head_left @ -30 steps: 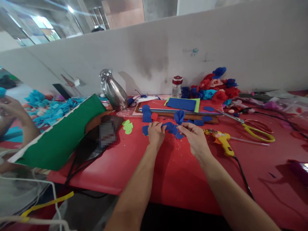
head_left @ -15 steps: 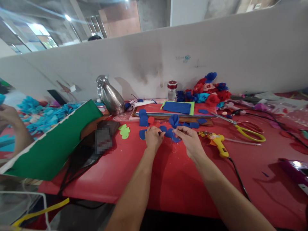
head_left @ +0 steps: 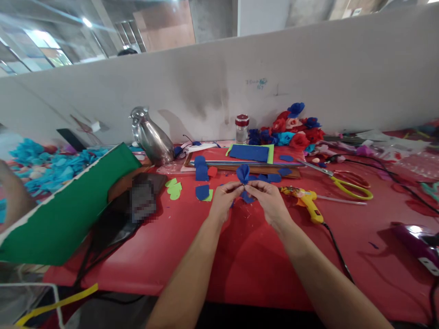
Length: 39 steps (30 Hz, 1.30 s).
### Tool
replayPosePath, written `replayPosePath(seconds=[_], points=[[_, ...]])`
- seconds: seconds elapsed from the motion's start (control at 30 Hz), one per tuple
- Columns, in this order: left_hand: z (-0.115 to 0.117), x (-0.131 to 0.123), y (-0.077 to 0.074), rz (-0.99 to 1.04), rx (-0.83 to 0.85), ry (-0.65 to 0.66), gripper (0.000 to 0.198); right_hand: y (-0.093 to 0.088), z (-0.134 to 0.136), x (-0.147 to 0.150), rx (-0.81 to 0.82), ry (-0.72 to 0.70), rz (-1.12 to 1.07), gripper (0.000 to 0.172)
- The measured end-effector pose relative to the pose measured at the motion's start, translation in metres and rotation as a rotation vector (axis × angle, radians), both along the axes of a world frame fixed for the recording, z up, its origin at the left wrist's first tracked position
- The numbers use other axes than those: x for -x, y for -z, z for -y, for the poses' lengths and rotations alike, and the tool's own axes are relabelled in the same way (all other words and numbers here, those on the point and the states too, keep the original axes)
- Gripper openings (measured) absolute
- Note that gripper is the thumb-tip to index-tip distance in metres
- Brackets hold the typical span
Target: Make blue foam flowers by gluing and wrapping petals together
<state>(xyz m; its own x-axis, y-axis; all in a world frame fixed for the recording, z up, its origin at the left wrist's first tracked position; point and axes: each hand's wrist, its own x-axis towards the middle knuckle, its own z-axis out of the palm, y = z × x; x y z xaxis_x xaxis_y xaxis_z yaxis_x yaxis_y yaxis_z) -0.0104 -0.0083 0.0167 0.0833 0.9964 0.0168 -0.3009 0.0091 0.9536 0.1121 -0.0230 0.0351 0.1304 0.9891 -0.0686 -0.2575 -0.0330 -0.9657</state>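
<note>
A small blue paper flower [head_left: 243, 173] stands upright between my two hands, above the red table. My left hand [head_left: 224, 198] pinches at its base from the left. From the right, the fingers of my right hand [head_left: 267, 196] close on the same base, and the fingertips of both hands nearly meet. Around them lie cut blue pieces [head_left: 202, 192], a small red piece [head_left: 212, 172] and green pieces [head_left: 174, 189]. The yellow glue gun [head_left: 310, 205] rests right of my right hand.
Scissors [head_left: 346, 185] lie at the right, near a purple device [head_left: 416, 244]. A metal jug [head_left: 152, 139], a jar [head_left: 242, 130] and paper flowers [head_left: 298, 132] stand behind. A green board [head_left: 68, 210] leans at the left; another person's arm [head_left: 15, 196] is beyond it.
My left hand has moved right, from the loose blue pieces to the base of the blue flower, and now meets my right hand there. The view has shifted slightly.
</note>
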Motion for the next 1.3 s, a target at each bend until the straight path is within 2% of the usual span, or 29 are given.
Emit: replayPosePath(seconds=[0.27, 0.5, 0.63, 0.73, 0.8, 0.87, 1.03, 1.13, 1.3], points=[[-0.001, 0.003, -0.001, 0.023, -0.032, 0.018, 0.012, 0.0, 0.0, -0.005, 0.005, -0.076, 0.007, 0.026], [-0.003, 0.005, -0.002, 0.155, 0.078, 0.009, 0.016, 0.002, 0.0, -0.002, -0.059, -0.118, 0.047, 0.027], [-0.008, 0.018, -0.007, 0.294, 0.102, -0.036, 0.02, 0.015, -0.011, -0.006, -0.099, -0.051, 0.284, 0.023], [-0.015, 0.031, -0.007, 0.363, 0.084, -0.079, 0.02, 0.024, -0.025, -0.005, -0.097, -0.01, 0.69, 0.011], [-0.02, 0.038, -0.005, 0.349, 0.073, -0.126, 0.023, 0.027, -0.034, 0.001, -0.1, -0.044, 0.971, 0.012], [-0.025, 0.042, -0.002, 0.322, 0.038, -0.174, 0.025, 0.029, -0.041, 0.012, -0.099, -0.064, 1.109, 0.016], [-0.028, 0.041, 0.004, 0.271, -0.013, -0.22, 0.03, 0.035, -0.052, 0.042, -0.069, -0.023, 1.226, 0.011], [-0.026, 0.039, 0.004, 0.254, -0.025, -0.212, 0.029, 0.037, -0.054, 0.046, -0.073, -0.012, 1.24, 0.005], [-0.021, 0.033, 0.003, 0.256, -0.007, -0.152, 0.027, 0.035, -0.051, 0.026, -0.105, 0.007, 1.166, 0.023]])
